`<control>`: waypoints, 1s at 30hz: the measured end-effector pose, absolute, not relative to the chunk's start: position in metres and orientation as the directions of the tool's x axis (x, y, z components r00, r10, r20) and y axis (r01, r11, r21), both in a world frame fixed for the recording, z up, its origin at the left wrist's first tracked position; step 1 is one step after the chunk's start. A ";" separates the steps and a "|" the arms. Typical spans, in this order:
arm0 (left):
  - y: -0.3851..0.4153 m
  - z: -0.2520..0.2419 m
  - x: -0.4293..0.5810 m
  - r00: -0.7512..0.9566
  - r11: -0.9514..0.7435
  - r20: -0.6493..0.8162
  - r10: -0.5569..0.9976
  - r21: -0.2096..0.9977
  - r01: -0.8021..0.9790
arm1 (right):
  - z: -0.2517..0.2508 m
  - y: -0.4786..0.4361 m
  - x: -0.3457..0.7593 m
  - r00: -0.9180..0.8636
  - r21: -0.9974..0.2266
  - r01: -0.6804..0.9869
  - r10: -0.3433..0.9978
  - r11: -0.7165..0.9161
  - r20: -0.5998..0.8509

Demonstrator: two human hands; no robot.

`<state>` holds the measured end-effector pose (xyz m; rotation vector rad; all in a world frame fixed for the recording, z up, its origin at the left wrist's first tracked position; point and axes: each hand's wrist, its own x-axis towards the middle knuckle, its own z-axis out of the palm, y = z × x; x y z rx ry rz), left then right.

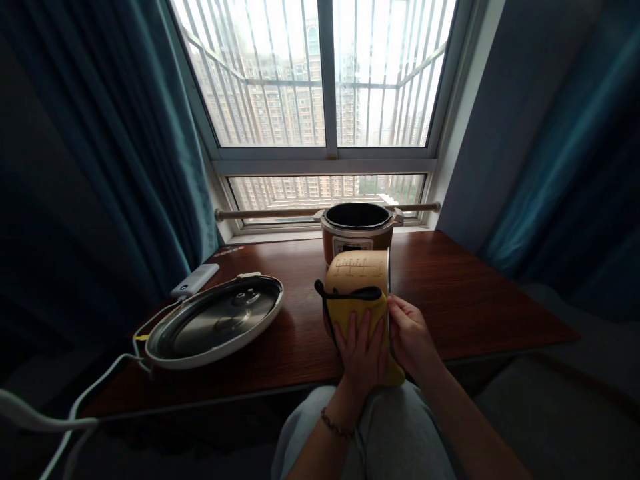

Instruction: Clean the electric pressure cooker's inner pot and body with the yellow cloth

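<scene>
A gold-tan inner pot (357, 265) with printed measuring marks lies on its side in front of me at the table's near edge, its rim facing right. My left hand (361, 347), a bracelet at its wrist, presses a yellow cloth (345, 308) with black edging against the pot's side. The fingers are spread over the cloth and bent round the curve. My right hand (411, 333) pinches the pot's rim from the right. Just behind the pot stands a rice cooker body (329, 239) with its dark top opening uncovered.
On the left of the brown table (480, 287) lies a round lid (220, 327), its dark shiny inside facing up. Beside it sits a white power bank (196, 281) with a white cable (100, 370) trailing off the left edge. A window rail (280, 214) runs behind the table.
</scene>
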<state>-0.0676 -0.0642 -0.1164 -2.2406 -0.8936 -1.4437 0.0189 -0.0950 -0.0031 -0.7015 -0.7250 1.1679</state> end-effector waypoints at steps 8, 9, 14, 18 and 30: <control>-0.051 -0.109 -0.075 -0.088 -0.619 0.763 0.640 0.581 0.529 | 0.007 -0.079 0.032 0.290 -0.796 -0.552 0.952 0.249 0.096; -0.049 -0.109 -0.074 -0.155 -0.585 0.703 0.694 0.676 0.448 | 0.008 -0.076 0.034 0.292 -0.796 -0.551 0.952 0.250 0.097; -0.043 -0.109 -0.073 -0.271 -0.345 0.326 0.906 0.938 -0.022 | 0.001 -0.068 0.039 0.345 -0.838 -0.465 0.930 0.286 0.126; -0.046 -0.110 -0.071 -0.257 -0.230 0.184 0.949 0.960 -0.162 | -0.027 -0.079 0.040 0.356 -0.921 -0.259 0.915 0.291 0.189; -0.075 -0.126 -0.066 0.092 -0.667 0.855 0.511 0.327 0.669 | -0.020 -0.096 0.025 0.322 -0.866 -0.441 0.942 0.237 0.094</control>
